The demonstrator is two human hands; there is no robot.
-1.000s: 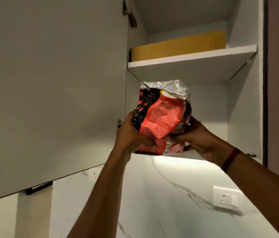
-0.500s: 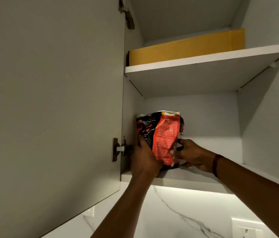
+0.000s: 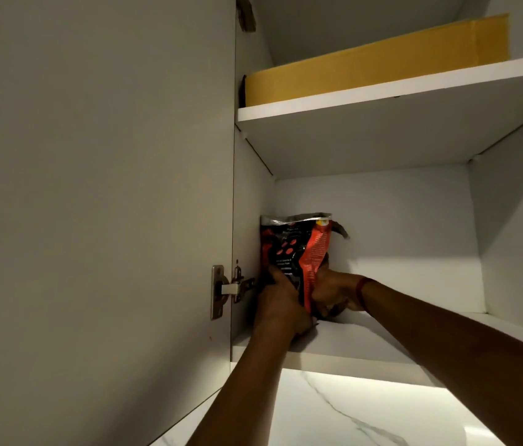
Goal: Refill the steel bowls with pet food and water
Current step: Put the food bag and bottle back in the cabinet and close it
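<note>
A red and black pet food bag (image 3: 298, 249) with a folded silver top stands upright on the lower shelf (image 3: 350, 346) of a white wall cupboard, close to its left wall. My left hand (image 3: 281, 300) grips the bag's lower left side. My right hand (image 3: 334, 294), with a red band at the wrist, holds the lower right side, its fingers partly hidden behind the bag. No steel bowls are in view.
The cupboard door (image 3: 99, 204) stands open at the left, with a metal hinge (image 3: 228, 289) beside the bag. A flat yellow box (image 3: 382, 64) lies on the upper shelf (image 3: 398, 91). A lit marble backsplash (image 3: 350, 413) shows below the cupboard.
Both hands have carried the bag up from in front of the cupboard and deeper onto the lower shelf, toward the left wall. The view has tilted upward.
</note>
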